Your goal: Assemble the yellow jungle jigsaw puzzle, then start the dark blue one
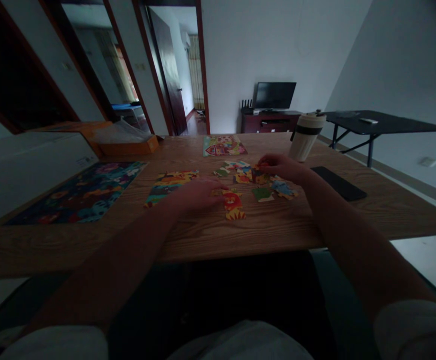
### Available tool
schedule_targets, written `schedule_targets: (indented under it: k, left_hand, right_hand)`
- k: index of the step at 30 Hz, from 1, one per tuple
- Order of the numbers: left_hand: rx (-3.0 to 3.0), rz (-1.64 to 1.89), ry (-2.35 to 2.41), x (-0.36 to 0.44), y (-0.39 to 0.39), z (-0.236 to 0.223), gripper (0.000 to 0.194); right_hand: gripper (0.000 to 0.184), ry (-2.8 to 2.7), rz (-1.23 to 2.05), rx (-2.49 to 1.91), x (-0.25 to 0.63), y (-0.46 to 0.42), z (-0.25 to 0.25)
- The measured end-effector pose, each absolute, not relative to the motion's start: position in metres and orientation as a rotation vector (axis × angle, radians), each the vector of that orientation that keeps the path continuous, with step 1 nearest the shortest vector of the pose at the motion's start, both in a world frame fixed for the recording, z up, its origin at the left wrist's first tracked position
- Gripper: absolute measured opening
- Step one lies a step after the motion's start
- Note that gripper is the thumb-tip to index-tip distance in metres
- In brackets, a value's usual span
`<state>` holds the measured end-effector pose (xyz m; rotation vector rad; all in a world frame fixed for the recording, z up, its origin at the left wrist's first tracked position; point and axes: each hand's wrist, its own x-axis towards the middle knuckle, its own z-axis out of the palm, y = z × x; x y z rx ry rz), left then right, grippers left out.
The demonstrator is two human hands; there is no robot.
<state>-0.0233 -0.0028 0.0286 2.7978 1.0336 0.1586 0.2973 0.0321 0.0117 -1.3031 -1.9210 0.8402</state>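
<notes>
My right hand point(280, 166) is closed with its fingertips on a jigsaw puzzle piece point(259, 174) that is tipped up off the table, over the loose pieces. My left hand point(202, 194) lies low over the table, its fingertips beside a red and yellow puzzle piece point(233, 201); its fingers are dim and blurred. Around the hands are a green piece point(263, 194), a blue-grey piece point(283, 188) and an orange piece point(243, 177). Left of them, partly covered by my left hand, is a joined section of puzzle point(167, 187) in yellow and teal.
A dark blue picture puzzle point(86, 192) lies at the left by a white box point(33, 170). Behind are an orange box point(127, 145) with plastic and a pink picture sheet point(224, 145). A cream tumbler point(307, 137) and a black flat object point(338, 183) stand and lie at right.
</notes>
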Motion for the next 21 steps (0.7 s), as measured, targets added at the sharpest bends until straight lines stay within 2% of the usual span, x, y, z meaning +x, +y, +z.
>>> schedule_targets:
  k: [7,13,16,21]
  left_hand:
    - [2.658,0.357,1.053,-0.019,-0.002,0.021,0.059]
    - [2.547,0.538,0.999,-0.014,-0.003,0.022,0.056]
    - [2.524,0.565,0.944,-0.017,0.002,0.021,0.054]
    - [2.564,0.514,1.024,-0.024,0.008,0.027,0.041]
  right_hand:
    - [0.026,-1.998,1.137,-1.048,0.237,0.008,0.006]
    - [0.021,-1.988,1.248,-1.029,0.238,0.005,0.006]
    - [0.020,-2.012,1.183,-1.085,0.241,0.006,0.006]
    - [0.025,-2.256,0.803,-1.269,0.239,0.010,0.000]
